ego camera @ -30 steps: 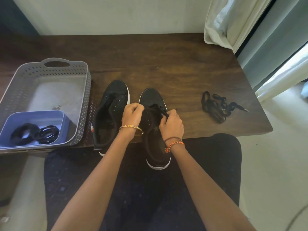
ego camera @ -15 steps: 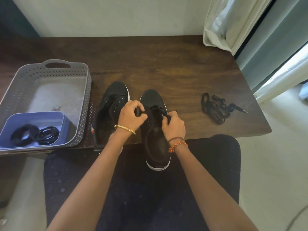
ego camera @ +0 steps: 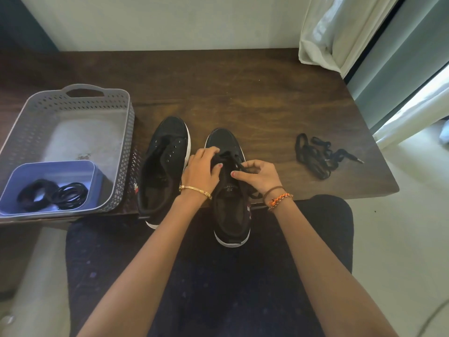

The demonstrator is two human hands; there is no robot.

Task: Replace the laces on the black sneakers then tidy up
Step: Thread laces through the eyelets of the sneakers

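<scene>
Two black sneakers with white soles stand side by side at the near edge of the dark wooden table [ego camera: 243,88], heels hanging over my lap. The left sneaker [ego camera: 162,166] has bare eyelets and no lace. My left hand [ego camera: 201,170] grips the left side of the right sneaker [ego camera: 228,210] at its eyelets. My right hand [ego camera: 258,175] pinches a black lace at that shoe's right eyelets. A loose pile of black laces [ego camera: 318,158] lies on the table to the right.
A grey perforated basket [ego camera: 73,103] stands at the left of the table. Inside it sits a blue tub [ego camera: 48,169] with coiled black laces [ego camera: 53,195]. A white curtain [ego camera: 340,32] hangs over the table's far right corner. The floor drops away at the right.
Both hands have shifted on the right sneaker. The left hand slid further over the tongue area and the right hand opened out to the shoe's right side with the lace.
</scene>
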